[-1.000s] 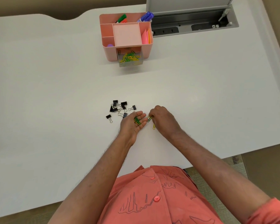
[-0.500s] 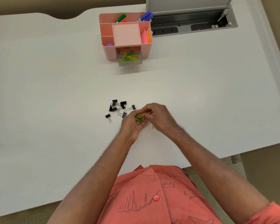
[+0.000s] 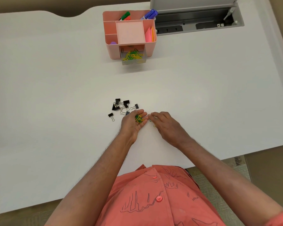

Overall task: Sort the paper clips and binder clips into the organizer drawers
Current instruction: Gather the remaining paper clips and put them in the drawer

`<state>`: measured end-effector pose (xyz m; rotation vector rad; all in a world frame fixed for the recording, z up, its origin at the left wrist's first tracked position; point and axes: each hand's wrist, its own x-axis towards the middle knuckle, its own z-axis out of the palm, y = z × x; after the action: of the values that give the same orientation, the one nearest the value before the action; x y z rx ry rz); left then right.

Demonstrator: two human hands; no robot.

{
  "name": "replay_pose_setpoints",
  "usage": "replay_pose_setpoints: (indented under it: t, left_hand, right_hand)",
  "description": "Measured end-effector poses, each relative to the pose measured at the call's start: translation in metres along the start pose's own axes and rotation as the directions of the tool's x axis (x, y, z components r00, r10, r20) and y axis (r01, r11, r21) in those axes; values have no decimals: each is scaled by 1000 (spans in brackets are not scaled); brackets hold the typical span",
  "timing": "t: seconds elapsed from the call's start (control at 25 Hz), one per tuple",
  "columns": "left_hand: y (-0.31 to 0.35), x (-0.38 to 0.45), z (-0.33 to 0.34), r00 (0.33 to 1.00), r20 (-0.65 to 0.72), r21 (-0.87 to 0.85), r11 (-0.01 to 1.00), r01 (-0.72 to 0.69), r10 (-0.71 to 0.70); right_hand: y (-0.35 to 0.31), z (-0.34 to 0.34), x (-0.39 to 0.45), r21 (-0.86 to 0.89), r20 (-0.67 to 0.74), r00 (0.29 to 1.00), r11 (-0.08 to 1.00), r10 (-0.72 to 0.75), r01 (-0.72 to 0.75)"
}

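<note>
A: Now, the hands?
B: Left hand [image 3: 134, 123] cupped palm-up, cradling paper clips [image 3: 139, 118]. Right hand [image 3: 163, 123] palm-down, fingers loosely bent over loose clips [image 3: 152, 122]; grip unclear.
A: Binder clips [image 3: 121, 106]?
B: Just beyond the left hand.

Left hand [image 3: 132, 123] palm up on white desk [image 3: 55, 95], fingers lightly cupped round small heap of green and yellow paper clips [image 3: 139, 119]. Right hand [image 3: 164, 123] palm down just beside it, fingertips over two loose clips [image 3: 152, 123] on desk; grasp not discernible. Black binder clips [image 3: 121, 106] scattered just left of left hand. Pink organizer [image 3: 129, 35] at far edge, clear drawer [image 3: 133, 57] pulled out, containing paper clips. Markers [image 3: 149, 13] upright in rear compartments.
</note>
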<state>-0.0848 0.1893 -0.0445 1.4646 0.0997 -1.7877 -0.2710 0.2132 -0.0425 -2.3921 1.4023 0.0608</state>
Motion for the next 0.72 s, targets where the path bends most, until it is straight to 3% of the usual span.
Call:
replay_pose_setpoints:
  t: [0.16,0.4,0.72]
  left_hand:
    - [0,1,-2,1000,-5,15,1000,-13,13]
    - [0,2,-4,1000,-9,9,1000,-13,13]
    - [2,3,-3,1000,-15,4,1000,-8,9]
  right_hand:
    - [-7,-2,3,41,-36,999,998,40,-38]
    - [-18,-16,26,118,98,964,959,246,-257]
    - [-17,-20,38,147,192,927,924,323,-352]
